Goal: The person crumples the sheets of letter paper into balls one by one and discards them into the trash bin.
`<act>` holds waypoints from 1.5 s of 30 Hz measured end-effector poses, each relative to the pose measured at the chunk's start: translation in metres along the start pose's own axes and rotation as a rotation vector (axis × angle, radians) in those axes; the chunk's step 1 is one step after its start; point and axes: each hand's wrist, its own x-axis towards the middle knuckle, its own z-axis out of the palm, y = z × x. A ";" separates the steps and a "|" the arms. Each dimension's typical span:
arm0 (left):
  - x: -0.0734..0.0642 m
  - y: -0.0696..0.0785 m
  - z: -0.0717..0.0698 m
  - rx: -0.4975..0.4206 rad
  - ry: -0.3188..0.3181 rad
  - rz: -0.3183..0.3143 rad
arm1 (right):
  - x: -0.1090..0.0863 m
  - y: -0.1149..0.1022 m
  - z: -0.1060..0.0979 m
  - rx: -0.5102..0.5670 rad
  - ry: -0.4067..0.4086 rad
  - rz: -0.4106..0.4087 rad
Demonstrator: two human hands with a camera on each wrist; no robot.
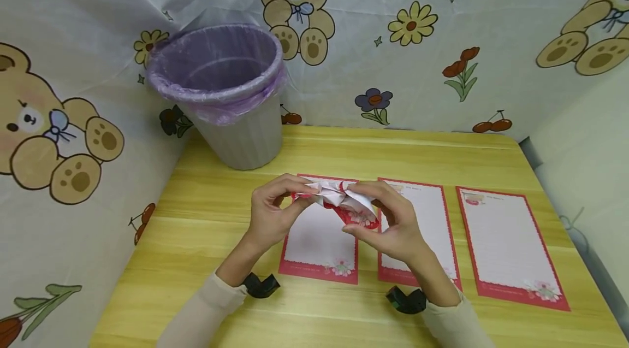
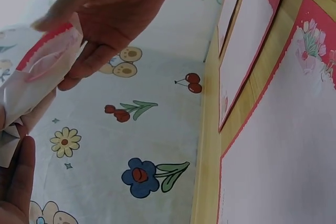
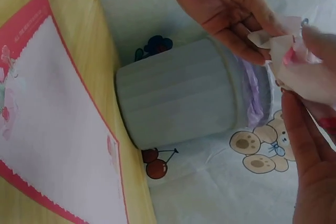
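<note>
Head view: my left hand (image 1: 269,211) and right hand (image 1: 404,228) gripped crumpled, red-bordered white paper (image 1: 331,194); crumpling seemed underway, calling for tighter squeezing.

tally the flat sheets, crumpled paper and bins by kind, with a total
Flat red-bordered sheets: 3
Crumpled paper: 1
Bin with purple liner: 1
Total: 5

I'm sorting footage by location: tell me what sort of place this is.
Likely an enclosed tabletop workspace: a wood-grain table backed by a bear-print backdrop, with a lined bin standing on it.
</note>
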 end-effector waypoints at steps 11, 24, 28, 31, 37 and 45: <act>0.004 -0.001 -0.008 -0.062 0.108 0.013 | -0.001 -0.007 -0.011 0.227 -0.069 0.021; 0.001 0.004 0.000 -0.132 0.002 -0.002 | 0.002 0.001 -0.008 0.360 0.012 -0.048; 0.002 0.006 0.007 -0.098 -0.063 0.013 | 0.004 0.003 -0.006 0.361 0.046 -0.086; 0.003 0.007 0.009 -0.071 -0.049 0.024 | 0.003 0.002 -0.009 0.335 0.044 -0.056; 0.006 0.006 0.003 -0.023 0.008 0.010 | -0.002 -0.008 -0.019 0.312 -0.048 0.052; 0.006 0.006 0.005 -0.035 -0.011 -0.005 | -0.004 -0.004 -0.017 0.381 -0.046 0.025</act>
